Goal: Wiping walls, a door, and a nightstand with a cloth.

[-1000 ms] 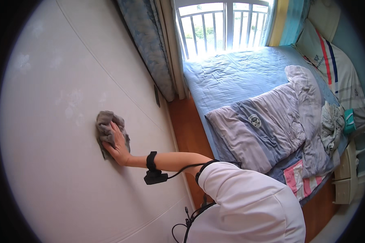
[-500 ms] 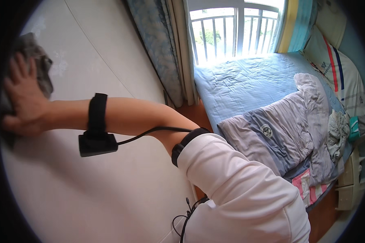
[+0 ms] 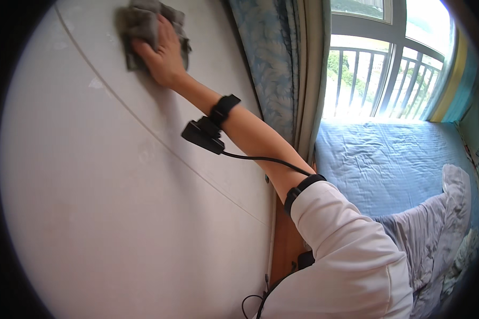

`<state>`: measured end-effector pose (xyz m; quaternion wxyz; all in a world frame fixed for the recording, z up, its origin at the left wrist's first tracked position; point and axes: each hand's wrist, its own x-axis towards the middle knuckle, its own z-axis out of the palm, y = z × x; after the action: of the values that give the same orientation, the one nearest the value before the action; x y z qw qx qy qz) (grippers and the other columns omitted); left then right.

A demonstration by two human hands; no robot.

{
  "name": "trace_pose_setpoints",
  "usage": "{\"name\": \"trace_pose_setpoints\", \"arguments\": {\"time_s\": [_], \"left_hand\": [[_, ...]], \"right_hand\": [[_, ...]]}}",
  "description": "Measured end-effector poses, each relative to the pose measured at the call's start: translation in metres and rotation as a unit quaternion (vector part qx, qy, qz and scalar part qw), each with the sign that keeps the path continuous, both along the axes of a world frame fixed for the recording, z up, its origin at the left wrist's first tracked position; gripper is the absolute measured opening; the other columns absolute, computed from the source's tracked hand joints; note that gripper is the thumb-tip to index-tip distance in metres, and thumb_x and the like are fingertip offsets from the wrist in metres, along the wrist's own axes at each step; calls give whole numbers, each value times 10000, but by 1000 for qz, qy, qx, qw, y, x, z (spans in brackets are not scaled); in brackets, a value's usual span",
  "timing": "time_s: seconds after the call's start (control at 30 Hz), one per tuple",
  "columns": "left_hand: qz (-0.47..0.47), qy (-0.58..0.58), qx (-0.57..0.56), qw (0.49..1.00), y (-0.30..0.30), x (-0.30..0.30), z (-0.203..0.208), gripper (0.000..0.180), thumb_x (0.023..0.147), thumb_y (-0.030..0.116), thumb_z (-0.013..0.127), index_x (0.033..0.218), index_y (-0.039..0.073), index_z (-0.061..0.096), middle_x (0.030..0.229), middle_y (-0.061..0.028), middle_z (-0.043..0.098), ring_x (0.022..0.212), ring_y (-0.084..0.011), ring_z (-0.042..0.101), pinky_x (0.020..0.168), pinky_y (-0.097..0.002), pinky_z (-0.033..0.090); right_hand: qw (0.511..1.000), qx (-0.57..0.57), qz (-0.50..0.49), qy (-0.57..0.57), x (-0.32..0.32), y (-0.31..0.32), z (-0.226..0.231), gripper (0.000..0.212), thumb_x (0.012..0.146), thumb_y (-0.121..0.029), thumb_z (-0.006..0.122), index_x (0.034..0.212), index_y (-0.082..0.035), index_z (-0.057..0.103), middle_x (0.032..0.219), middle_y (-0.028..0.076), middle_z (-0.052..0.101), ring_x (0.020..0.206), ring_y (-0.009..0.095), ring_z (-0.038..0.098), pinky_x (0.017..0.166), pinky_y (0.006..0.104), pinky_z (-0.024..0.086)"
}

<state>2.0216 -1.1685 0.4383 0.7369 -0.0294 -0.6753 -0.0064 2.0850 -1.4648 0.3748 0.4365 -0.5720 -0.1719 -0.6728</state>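
Observation:
My right hand (image 3: 165, 57) is at the upper left, its back toward me, pressing a grey cloth (image 3: 143, 24) against a large white panelled surface (image 3: 90, 186). A bunched fold of the cloth lies between the thumb and the fingers, and part of it sticks out past the hand. The edges of hand and cloth are slightly blurred. A black strap with a small box (image 3: 203, 135) sits on the forearm, and a cable runs from it to a band below the white sleeve (image 3: 351, 239). My left hand does not appear.
A dark seam (image 3: 143, 127) crosses the white surface diagonally. Patterned curtains (image 3: 271, 69) hang beside its far edge, by a window with a railing (image 3: 356, 80). On the right stands a bed with a blue sheet (image 3: 383, 165) and a crumpled grey quilt (image 3: 426, 234).
My right hand has swept the cloth up and to the right across the white surface, from the far left rim. The view has shifted too, showing more of the surface and window.

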Motion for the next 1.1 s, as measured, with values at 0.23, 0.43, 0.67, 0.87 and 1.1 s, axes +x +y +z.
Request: {"name": "trace_pose_setpoints", "arguments": {"time_s": [0.23, 0.43, 0.67, 0.87, 1.1], "left_hand": [[923, 172, 187, 289, -16, -64, -167, 588, 822, 438, 537, 1284, 121, 358, 1374, -132, 275, 1292, -239, 225, 1076, -435, 162], [932, 201, 263, 146, -33, -95, -243, 613, 830, 434, 531, 1296, 97, 318, 1381, -152, 238, 1297, -262, 193, 1074, -446, 148], [931, 213, 285, 86, -37, -92, -263, 644, 840, 429, 523, 1310, 69, 270, 1390, -176, 195, 1303, -289, 156, 1072, -459, 132], [930, 216, 294, 49, -63, -71, -267, 673, 848, 426, 517, 1322, 45, 229, 1397, -195, 159, 1308, -312, 124, 1070, -469, 118], [930, 226, 288, -9, -127, -30, -278, 708, 857, 421, 510, 1336, 17, 182, 1406, -219, 116, 1314, -338, 86, 1068, -482, 102]], "right_hand": [[908, 313, 49, 273, 77, -104, -218, 628, 838, -470, 448, 1322, -85, 336, 1389, 140, 283, 1283, 324, 238, 1039, 427, 190], [743, 475, 6, 471, 105, -124, -131, 760, 796, -576, 434, 1350, -85, 258, 1405, 190, 219, 1307, 373, 148, 993, 595, 145], [994, -71, 74, -37, 41, -56, 100, 751, 688, -405, 536, 1291, 0, 345, 1379, 297, 185, 1309, 417, 104, 1040, 569, 28], [884, -329, 17, -333, 73, -54, 165, 649, 628, -531, 608, 1126, -118, 573, 1243, 171, 454, 1231, 365, 304, 1030, 504, 188], [984, -175, 41, -17, 190, -233, 101, 737, 832, -477, 444, 1392, -65, 202, 1434, 153, 192, 1337, 294, 144, 1081, 402, 119]]}}
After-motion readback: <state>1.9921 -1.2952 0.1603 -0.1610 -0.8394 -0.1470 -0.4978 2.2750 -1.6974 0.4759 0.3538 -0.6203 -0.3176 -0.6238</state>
